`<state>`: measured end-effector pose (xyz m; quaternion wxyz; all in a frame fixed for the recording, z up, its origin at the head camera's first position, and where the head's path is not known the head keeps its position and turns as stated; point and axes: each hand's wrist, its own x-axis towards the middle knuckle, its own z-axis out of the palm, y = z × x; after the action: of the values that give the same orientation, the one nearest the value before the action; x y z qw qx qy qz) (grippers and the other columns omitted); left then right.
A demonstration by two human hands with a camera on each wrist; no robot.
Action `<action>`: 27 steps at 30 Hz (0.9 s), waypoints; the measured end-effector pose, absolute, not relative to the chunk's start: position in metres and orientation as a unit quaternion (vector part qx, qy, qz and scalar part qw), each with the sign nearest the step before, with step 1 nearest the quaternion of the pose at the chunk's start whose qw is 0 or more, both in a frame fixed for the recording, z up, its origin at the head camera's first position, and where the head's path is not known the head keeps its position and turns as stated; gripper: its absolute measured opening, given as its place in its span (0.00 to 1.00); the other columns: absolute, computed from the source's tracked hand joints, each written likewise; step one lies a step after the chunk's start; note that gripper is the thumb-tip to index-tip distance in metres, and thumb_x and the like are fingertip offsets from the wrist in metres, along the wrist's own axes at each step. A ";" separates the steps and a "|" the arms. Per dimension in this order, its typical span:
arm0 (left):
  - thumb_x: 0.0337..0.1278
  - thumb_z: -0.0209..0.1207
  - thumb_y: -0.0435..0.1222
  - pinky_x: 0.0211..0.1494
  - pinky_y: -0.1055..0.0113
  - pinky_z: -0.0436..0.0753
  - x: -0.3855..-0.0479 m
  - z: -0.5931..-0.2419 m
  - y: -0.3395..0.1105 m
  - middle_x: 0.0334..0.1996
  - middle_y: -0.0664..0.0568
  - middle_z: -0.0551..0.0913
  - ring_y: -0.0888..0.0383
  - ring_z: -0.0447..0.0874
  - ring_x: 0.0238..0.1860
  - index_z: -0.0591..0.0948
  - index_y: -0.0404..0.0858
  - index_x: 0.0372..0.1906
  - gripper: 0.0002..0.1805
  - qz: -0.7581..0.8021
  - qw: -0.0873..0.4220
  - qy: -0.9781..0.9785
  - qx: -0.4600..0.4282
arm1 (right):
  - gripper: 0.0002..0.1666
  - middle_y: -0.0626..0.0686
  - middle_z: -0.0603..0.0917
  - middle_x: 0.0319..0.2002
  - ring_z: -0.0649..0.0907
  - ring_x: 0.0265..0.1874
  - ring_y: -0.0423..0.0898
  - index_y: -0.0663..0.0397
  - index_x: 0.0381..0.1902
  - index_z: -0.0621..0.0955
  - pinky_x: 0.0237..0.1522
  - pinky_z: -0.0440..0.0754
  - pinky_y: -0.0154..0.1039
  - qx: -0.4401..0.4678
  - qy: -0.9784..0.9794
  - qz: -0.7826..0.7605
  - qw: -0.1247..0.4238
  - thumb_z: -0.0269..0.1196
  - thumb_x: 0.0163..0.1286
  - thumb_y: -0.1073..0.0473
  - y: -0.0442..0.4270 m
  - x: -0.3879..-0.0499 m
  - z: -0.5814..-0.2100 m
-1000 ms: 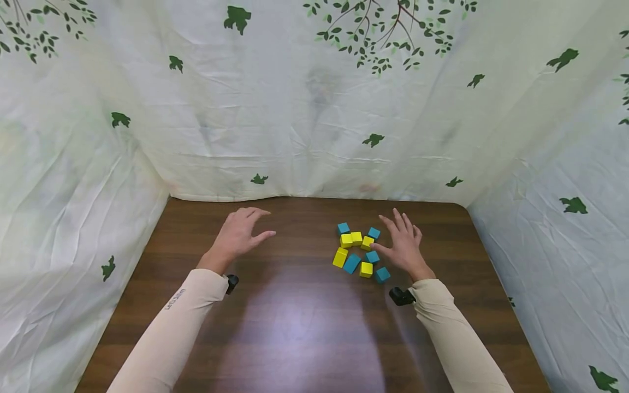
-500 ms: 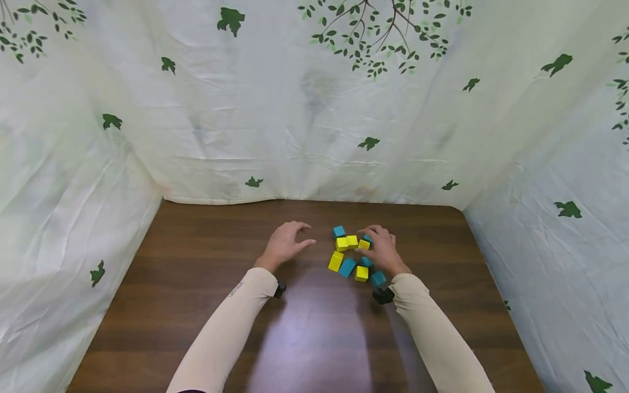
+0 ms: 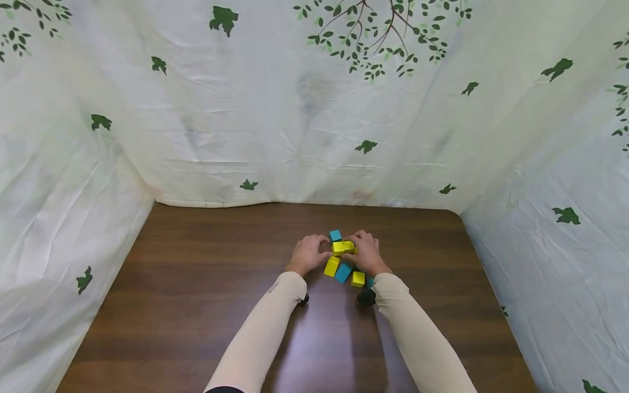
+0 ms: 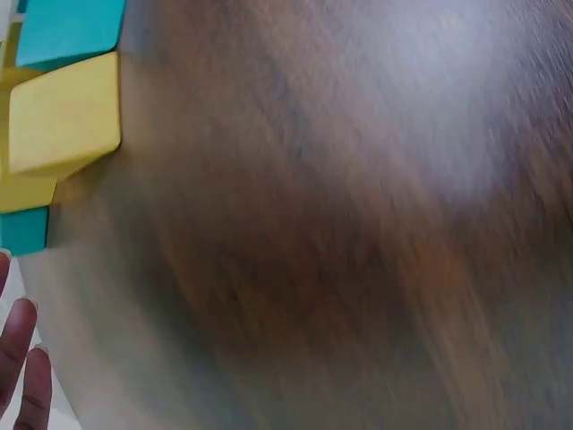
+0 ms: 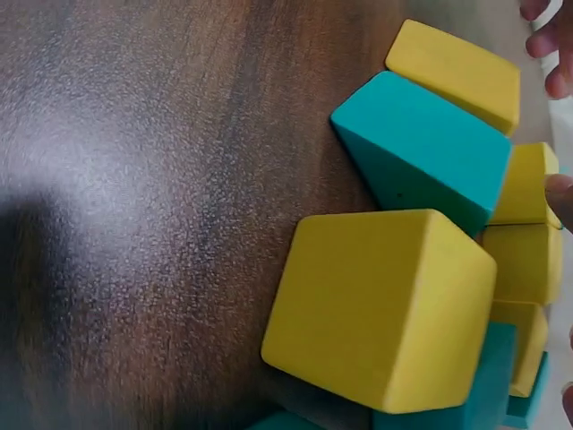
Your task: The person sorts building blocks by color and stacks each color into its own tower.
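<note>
Small yellow and blue blocks lie in a loose cluster right of the table's middle, with a hand on each side. My left hand (image 3: 306, 255) is at the left of the yellow blocks (image 3: 338, 249), thumb and fingers apart and pointing toward them. In the left wrist view, its fingers (image 4: 18, 358) show at the lower left edge. My right hand (image 3: 368, 255) arches over the cluster's right side, its thumb and fingertips close to the yellow blocks, hiding some blocks. A blue block (image 3: 335, 236) sits at the back. Nearest the right wrist camera is a yellow block (image 5: 376, 305).
Near the front of the cluster are a yellow block (image 3: 332, 266), a blue block (image 3: 343, 273) and another yellow block (image 3: 358, 279). The brown wooden table (image 3: 216, 284) is bordered by white leaf-print cloth (image 3: 275, 136) at the back and sides.
Both hands have moved inward to the blocks, the left one travelling right, the right one left over the cluster's right side. The right-hand blocks have become mostly hidden.
</note>
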<state>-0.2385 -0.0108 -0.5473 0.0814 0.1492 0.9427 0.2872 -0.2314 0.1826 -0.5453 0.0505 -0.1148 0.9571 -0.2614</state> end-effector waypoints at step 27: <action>0.59 0.64 0.45 0.47 0.54 0.78 -0.245 -0.560 0.019 0.43 0.49 0.84 0.50 0.81 0.43 0.81 0.40 0.53 0.20 0.219 0.070 0.967 0.106 | 0.17 0.58 0.72 0.47 0.69 0.48 0.56 0.51 0.47 0.82 0.52 0.63 0.54 -0.082 0.973 -0.216 0.014 0.70 0.60 0.56 0.168 -0.242 -0.560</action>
<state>-0.2446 0.0188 -0.5600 0.0699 0.1061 0.9673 0.2194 -0.2421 0.1675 -0.5605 0.0139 -0.0817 0.9729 -0.2157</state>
